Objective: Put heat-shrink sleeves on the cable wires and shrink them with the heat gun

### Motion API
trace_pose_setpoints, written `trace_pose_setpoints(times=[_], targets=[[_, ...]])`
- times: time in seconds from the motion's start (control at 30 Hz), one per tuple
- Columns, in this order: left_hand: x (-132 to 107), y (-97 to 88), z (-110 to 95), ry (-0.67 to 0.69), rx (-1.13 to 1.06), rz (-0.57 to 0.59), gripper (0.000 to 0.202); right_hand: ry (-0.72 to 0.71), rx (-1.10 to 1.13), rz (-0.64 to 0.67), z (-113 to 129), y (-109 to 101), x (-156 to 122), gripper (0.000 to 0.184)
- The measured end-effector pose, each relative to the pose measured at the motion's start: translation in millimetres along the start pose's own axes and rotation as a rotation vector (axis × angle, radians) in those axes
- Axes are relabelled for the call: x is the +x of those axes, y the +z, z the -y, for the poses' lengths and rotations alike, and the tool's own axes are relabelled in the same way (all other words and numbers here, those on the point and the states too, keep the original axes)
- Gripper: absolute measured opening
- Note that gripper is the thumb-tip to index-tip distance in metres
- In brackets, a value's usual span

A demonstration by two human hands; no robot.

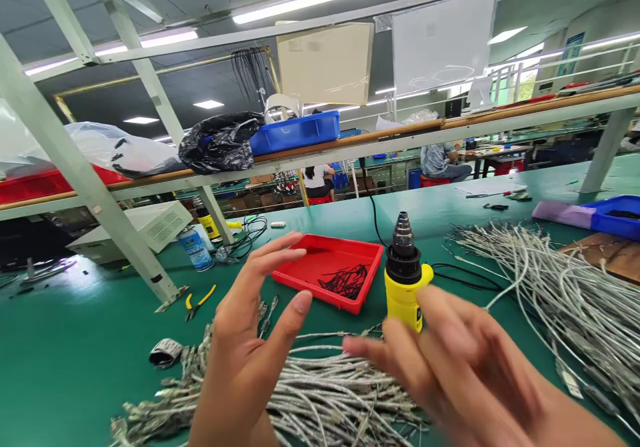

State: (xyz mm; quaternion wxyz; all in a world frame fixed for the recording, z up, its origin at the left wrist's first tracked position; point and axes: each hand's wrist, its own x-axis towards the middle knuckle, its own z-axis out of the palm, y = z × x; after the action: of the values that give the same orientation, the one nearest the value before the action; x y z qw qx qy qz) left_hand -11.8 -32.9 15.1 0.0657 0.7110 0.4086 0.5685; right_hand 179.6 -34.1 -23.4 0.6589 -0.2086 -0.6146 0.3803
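My left hand (250, 340) is raised above a pile of grey braided cables (320, 393), fingers spread apart and holding nothing. My right hand (460, 360) is blurred by motion, fingers stretched out toward the left, empty, just in front of a yellow heat gun (405, 287) that stands upright on the green table (75, 353) with its metal nozzle pointing up. Behind the hands lies a red tray (295, 275) holding short black tubing pieces (347, 280).
A second large bundle of grey cables (560, 280) spreads at the right. Yellow-handled pliers (199, 301), a tape roll (166, 351) and a spray can (195, 248) lie at left near the white frame leg (100, 207). Blue bins (613, 215) sit right; people sit at far benches.
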Motion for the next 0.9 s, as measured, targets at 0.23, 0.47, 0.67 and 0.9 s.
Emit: trace_pose_setpoints(times=[0.23, 0.47, 0.67, 0.9], targets=[[0.4, -1.8, 0.9, 0.042, -0.026, 0.033, 0.025, 0.215, 0.334, -0.110, -28.3, 12.1, 34.3, 0.031], [-3.1, -6.2, -1.8, 0.000, -0.059, -0.003, 0.023, 0.003, 0.117, -0.143, -13.9, 19.3, 22.0, 0.016], [-4.4, -6.6, -4.0, 0.001, -0.046, 0.013, 0.024, -0.069, -0.005, -0.062, -6.9, 18.5, 19.5, 0.011], [-4.1, -8.3, -5.0, 0.001, -0.033, 0.057, 0.023, -0.292, -0.375, 0.070, -9.3, 13.5, 17.3, 0.034]])
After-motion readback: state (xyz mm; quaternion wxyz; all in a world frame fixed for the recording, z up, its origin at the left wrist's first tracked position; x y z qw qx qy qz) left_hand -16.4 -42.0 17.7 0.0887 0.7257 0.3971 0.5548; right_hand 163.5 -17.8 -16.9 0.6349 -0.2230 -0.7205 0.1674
